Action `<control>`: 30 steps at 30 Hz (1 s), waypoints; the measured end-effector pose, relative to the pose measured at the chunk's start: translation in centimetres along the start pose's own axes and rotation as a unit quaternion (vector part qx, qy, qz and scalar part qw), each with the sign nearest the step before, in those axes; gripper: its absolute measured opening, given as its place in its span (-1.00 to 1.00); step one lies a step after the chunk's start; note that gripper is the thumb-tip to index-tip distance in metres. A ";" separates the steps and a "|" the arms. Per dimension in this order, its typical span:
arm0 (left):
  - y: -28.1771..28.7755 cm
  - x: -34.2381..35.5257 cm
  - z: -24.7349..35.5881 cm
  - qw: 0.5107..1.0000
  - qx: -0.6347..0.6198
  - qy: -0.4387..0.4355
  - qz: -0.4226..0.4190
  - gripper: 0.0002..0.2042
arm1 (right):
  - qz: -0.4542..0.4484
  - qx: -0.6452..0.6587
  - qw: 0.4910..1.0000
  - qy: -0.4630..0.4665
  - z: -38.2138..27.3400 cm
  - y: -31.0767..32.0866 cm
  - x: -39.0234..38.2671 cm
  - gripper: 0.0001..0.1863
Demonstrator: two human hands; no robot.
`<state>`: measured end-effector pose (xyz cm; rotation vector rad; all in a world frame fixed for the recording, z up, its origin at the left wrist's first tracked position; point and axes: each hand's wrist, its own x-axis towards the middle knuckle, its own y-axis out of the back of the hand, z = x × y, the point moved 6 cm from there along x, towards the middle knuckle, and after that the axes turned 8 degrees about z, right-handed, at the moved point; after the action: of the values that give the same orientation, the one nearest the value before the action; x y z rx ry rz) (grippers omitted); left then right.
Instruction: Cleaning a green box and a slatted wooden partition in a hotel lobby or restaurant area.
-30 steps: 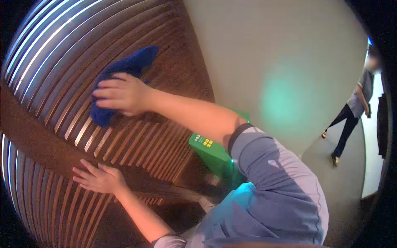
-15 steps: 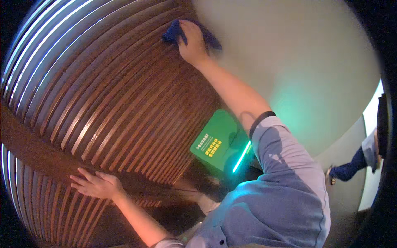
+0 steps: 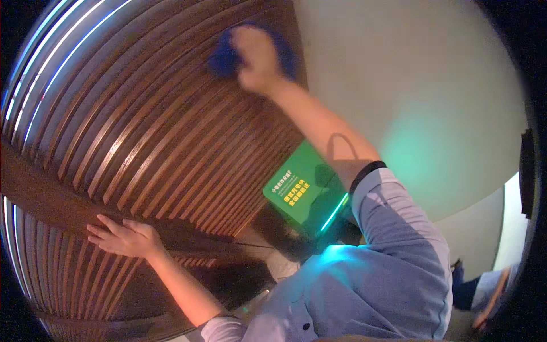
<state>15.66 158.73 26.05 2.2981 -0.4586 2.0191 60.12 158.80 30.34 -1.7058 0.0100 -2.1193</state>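
At the upper middle, my right hand [image 3: 259, 60] presses a dark blue cloth [image 3: 225, 60] against the brown slatted wooden partition [image 3: 154, 131], close to its far end. The hand is smeared by motion, but its fingers bend over the cloth, which spreads out on both sides of it. Lower left, my left hand [image 3: 128, 236] rests with fingers spread on the flat brown rail [image 3: 51, 196] that crosses the slats, and nothing is in it.
A green box with printed lettering [image 3: 299, 182] and a glowing light strip [image 3: 335, 212] stands beside my right arm. A plain pale wall [image 3: 399, 68] fills the right side. Another person's arm and clothing [image 3: 484, 293] show at the lower right edge.
My right hand and the cloth have shifted slightly left over the slats. My left hand has moved a little left and up. The other person has moved lower at the right edge.
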 end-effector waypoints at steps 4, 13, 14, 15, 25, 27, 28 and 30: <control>-0.3 -0.2 0.2 1.000 -0.009 -0.001 -0.002 -0.47 | 0.013 -0.127 0.986 -0.107 4.2 3.5 0.2 -0.42; -0.1 -1.1 -1.7 0.997 -0.016 0.056 -0.042 -0.40 | -0.042 0.071 0.996 -0.015 -19.4 -4.8 6.6 -0.36; -0.1 -1.1 -1.7 0.996 -0.021 0.066 -0.051 -0.40 | -0.035 0.102 0.994 -0.012 -22.0 -6.1 6.8 -0.38; -0.1 -1.0 -1.7 0.996 -0.030 0.068 -0.050 -0.39 | -0.036 0.125 0.991 -0.011 -24.8 -7.2 6.9 -0.41; 1.3 -0.8 -3.4 0.992 -0.063 0.088 -0.062 -0.38 | -0.060 0.211 0.975 0.034 -27.1 -6.6 4.7 -0.46; 1.6 -0.8 -3.3 0.992 -0.062 0.088 -0.059 -0.39 | -0.063 0.093 0.994 -0.011 -24.0 -4.6 5.5 -0.47; 1.6 -0.6 -3.0 0.993 -0.064 0.086 -0.055 -0.39 | -0.024 0.087 0.996 -0.018 -23.0 -4.7 5.2 -0.49; 1.4 -0.7 -2.6 0.992 -0.072 0.085 -0.056 -0.39 | -0.039 0.042 0.998 -0.040 -25.2 -4.9 6.1 -0.51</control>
<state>12.74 158.16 25.57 2.0046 -0.4381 2.0336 34.01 155.02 31.04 -1.7662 -0.1678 -2.0743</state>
